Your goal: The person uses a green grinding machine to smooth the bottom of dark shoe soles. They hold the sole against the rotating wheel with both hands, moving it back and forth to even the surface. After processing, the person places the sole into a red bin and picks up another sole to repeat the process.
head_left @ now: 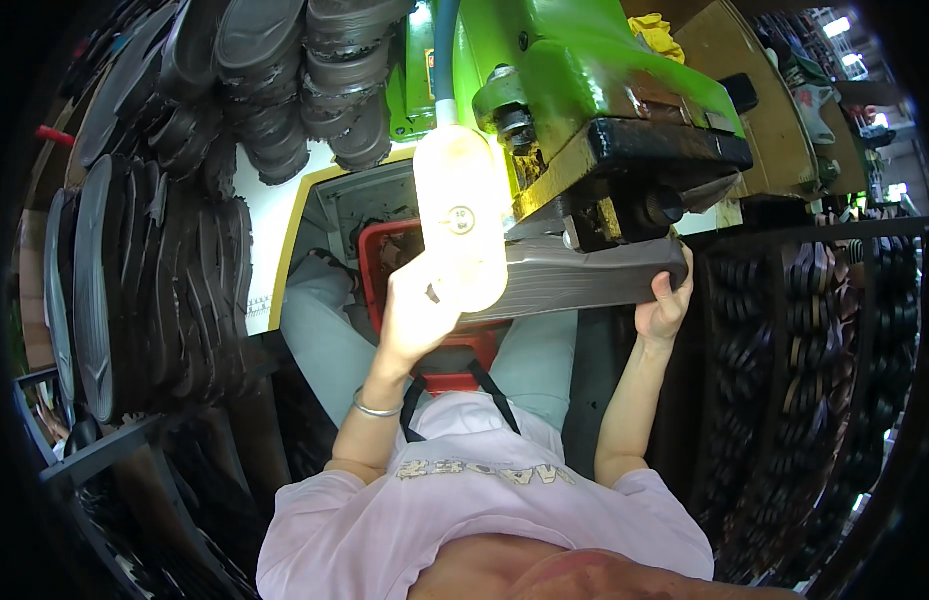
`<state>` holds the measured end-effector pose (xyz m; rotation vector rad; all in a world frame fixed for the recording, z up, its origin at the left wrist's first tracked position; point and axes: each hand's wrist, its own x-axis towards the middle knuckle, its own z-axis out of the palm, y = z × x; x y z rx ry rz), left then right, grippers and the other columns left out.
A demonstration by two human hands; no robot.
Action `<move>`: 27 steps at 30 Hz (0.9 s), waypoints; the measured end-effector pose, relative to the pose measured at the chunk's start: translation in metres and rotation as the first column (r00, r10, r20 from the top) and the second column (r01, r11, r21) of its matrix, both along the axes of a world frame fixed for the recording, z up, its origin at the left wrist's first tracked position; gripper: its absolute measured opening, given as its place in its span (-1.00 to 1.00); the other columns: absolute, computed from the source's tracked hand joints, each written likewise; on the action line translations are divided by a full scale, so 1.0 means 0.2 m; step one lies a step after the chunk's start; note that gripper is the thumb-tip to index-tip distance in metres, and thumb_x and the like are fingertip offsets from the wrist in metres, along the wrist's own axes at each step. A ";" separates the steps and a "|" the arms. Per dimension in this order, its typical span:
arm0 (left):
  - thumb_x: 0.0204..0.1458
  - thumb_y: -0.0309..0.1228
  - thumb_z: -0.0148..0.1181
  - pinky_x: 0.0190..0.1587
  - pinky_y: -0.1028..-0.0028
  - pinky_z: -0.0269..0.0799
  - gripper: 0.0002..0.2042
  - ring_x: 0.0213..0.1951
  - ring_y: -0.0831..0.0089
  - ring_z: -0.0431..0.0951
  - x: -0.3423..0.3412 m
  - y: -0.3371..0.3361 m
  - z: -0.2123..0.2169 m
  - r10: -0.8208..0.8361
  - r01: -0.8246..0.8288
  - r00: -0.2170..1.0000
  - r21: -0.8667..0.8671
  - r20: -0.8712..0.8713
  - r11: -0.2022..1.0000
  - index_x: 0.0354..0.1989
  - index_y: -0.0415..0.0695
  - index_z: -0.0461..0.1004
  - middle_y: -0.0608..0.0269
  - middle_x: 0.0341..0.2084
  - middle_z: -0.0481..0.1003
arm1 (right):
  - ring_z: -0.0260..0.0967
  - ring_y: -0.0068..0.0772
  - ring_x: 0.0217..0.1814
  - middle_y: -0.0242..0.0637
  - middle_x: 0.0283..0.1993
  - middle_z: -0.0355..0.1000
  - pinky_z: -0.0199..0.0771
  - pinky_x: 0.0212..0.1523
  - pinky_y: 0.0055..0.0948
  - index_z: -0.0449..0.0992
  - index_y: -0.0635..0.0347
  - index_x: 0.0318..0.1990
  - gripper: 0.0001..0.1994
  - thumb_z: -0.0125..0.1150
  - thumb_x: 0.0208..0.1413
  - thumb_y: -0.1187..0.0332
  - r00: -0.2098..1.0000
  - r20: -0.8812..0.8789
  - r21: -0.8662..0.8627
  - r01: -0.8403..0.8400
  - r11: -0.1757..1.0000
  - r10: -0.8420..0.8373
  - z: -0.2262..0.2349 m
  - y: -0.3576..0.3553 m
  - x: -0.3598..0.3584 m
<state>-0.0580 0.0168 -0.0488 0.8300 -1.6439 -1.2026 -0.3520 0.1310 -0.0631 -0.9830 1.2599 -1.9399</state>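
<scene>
A dark grey shoe sole [584,277] with fine grooves along its edge is held level between my two hands, right under the black head of a green machine [594,90]. Around its right end my right hand [666,303] is closed, thumb on the near side. My left hand [412,308] grips toward the left end, but its fingers and that end of the sole are partly hidden behind a glaring white lamp [459,180]. A dark round knob [662,206] on the machine sits just above the sole near my right hand.
Stacks of dark soles [149,290] stand on the left, with more piled at the back left [259,60]. A red bin [376,270] sits below the bench opening, between my legs. Racks of dark soles [744,370] line the right. A cardboard box [779,110] stands behind the machine.
</scene>
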 end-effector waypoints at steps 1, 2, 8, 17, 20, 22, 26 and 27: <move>-0.05 -0.57 0.30 -0.15 0.47 0.48 -0.78 -0.27 0.44 0.57 -0.02 0.01 -0.01 -0.005 0.008 0.999 -0.078 0.038 0.997 -0.20 -0.29 0.53 0.15 -0.31 0.57 | 0.38 -0.37 0.00 -0.28 -0.06 0.41 0.30 0.11 -0.38 0.32 0.29 0.10 -0.48 0.36 0.06 0.25 1.000 0.007 -0.002 0.017 1.000 -0.017 0.01 0.01 -0.02; -0.12 -0.54 0.39 -0.17 0.45 0.48 -0.71 -0.27 0.42 0.56 -0.04 0.00 -0.03 -0.007 0.019 0.997 -0.155 0.077 0.988 -0.18 -0.27 0.52 0.17 -0.29 0.55 | 0.37 -0.36 0.01 -0.28 -0.05 0.41 0.30 0.11 -0.37 0.32 0.29 0.10 -0.48 0.35 0.07 0.23 0.999 0.013 -0.004 0.034 0.999 -0.034 0.01 0.01 -0.04; -0.16 -0.53 0.46 -0.24 0.50 0.48 -0.73 -0.28 0.46 0.55 -0.18 0.01 -0.11 0.058 -0.040 0.989 -0.126 0.138 0.991 -0.28 -0.24 0.53 0.24 -0.38 0.52 | 0.38 -0.36 -0.04 -0.26 -0.10 0.42 0.32 0.07 -0.40 0.37 0.29 0.02 -0.54 0.35 0.07 0.23 0.986 0.079 -0.010 0.150 0.989 -0.149 0.06 0.00 -0.08; -0.09 -0.57 0.35 -0.16 0.49 0.47 -0.73 -0.25 0.44 0.55 -0.05 -0.02 -0.03 -0.002 0.003 1.000 -0.106 0.016 0.994 -0.19 -0.27 0.49 0.21 -0.32 0.53 | 0.39 -0.36 -0.04 -0.27 -0.09 0.42 0.34 0.07 -0.40 0.35 0.30 0.08 -0.55 0.29 0.10 0.28 0.999 0.029 0.003 0.029 1.000 -0.029 0.07 -0.06 -0.04; 0.01 -0.60 0.13 -0.15 0.46 0.49 -0.80 -0.27 0.41 0.58 0.00 -0.05 -0.01 -0.068 0.072 0.993 0.044 -0.100 0.996 -0.17 -0.30 0.53 0.08 -0.28 0.58 | 0.41 -0.37 -0.07 -0.29 -0.11 0.43 0.36 0.05 -0.40 0.34 0.31 0.08 -0.51 0.35 0.05 0.29 1.000 0.021 0.010 0.018 1.000 -0.018 0.05 -0.07 0.00; 0.02 -0.61 0.07 -0.11 0.47 0.47 -0.77 -0.22 0.43 0.57 0.04 -0.06 0.03 -0.123 0.136 0.989 0.172 -0.088 0.976 -0.14 -0.32 0.51 0.06 -0.24 0.58 | 0.42 -0.38 -0.09 -0.29 -0.13 0.44 0.37 0.04 -0.40 0.33 0.30 0.07 -0.49 0.39 0.02 0.29 1.000 0.021 0.015 0.019 1.000 -0.019 0.05 -0.07 0.04; 0.02 -0.60 0.09 -0.11 0.49 0.48 -0.77 -0.22 0.43 0.59 0.07 -0.07 0.03 -0.099 0.094 0.992 0.069 0.073 0.993 -0.13 -0.34 0.50 0.04 -0.26 0.58 | 0.42 -0.38 -0.09 -0.27 -0.13 0.44 0.37 0.04 -0.41 0.32 0.29 0.08 -0.46 0.41 0.00 0.27 1.000 0.014 0.024 0.004 1.000 -0.005 0.03 -0.06 0.07; 0.01 -0.60 0.10 -0.14 0.49 0.49 -0.77 -0.24 0.41 0.60 0.06 -0.07 0.05 -0.087 0.082 0.993 0.061 0.085 0.995 -0.14 -0.34 0.51 0.04 -0.28 0.58 | 0.42 -0.38 -0.08 -0.27 -0.13 0.44 0.37 0.04 -0.41 0.32 0.29 0.08 -0.46 0.41 0.00 0.27 1.000 0.001 0.020 0.007 1.000 -0.007 0.02 -0.06 0.07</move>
